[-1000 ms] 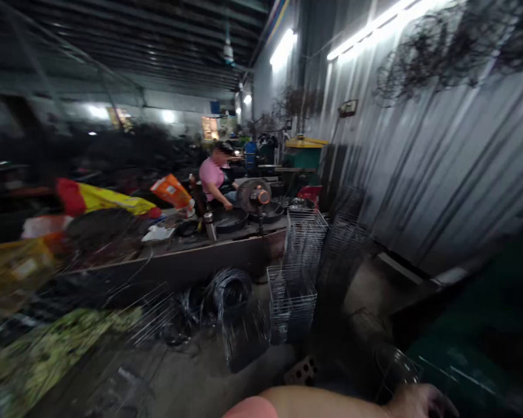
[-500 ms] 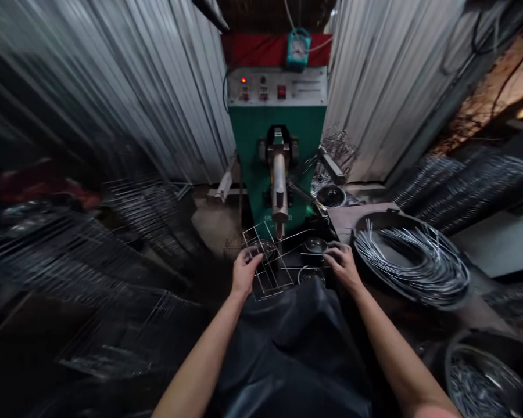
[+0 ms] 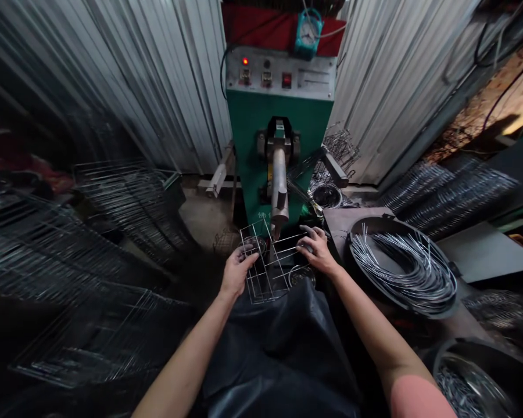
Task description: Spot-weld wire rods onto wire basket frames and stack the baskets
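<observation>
Wire basket held over the lap, its far end just below the electrode of the green spot welder. Left hand: fingers curled, clamped on the basket's left side. Right hand: fingers together, clamped on the cross wires. Black pan of wire rods sits right of the right hand, apart from it.

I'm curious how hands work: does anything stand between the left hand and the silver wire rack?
No, nothing visible does. The left hand is right on the thin silver wire rack, and the right hand holds its other side.
</observation>
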`<state>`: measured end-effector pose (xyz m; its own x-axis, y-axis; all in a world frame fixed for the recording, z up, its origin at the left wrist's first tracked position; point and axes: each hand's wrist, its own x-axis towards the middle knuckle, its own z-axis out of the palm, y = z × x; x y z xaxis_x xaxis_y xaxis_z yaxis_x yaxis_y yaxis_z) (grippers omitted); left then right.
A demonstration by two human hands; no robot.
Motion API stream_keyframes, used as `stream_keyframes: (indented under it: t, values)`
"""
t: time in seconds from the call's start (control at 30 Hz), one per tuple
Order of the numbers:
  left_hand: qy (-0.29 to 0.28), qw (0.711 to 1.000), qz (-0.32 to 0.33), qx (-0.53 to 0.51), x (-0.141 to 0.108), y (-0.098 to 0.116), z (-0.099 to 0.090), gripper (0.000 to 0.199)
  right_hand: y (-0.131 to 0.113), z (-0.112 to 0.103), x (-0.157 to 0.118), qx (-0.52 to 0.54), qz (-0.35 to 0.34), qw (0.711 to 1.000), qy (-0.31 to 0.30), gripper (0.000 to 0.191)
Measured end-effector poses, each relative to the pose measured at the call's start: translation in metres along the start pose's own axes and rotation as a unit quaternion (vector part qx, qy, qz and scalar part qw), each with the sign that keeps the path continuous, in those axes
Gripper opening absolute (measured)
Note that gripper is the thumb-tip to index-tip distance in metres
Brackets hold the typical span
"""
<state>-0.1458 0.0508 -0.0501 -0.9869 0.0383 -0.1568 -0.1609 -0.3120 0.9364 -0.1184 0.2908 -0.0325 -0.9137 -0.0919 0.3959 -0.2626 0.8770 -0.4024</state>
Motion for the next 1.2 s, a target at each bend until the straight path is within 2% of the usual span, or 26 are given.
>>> stream_keyframes:
  t: [0.23,0.73,1.2]
  values:
    - [-0.006,1.000,-0.008,-0.020,0.005,0.002,0.003,0.043,0.007,-0.001,0.009,0.014,0.004,0.999,-0.042,0.016]
    - [-0.015,0.999,0.003,-0.031,0.022,0.010,0.010,0.043,0.022,0.003,0.025,0.049,0.005,0.998,-0.050,0.015]
    - [-0.015,0.999,-0.007,-0.047,0.043,0.005,0.011,0.044,0.026,0.000,0.044,0.076,0.018,0.993,-0.086,0.016]
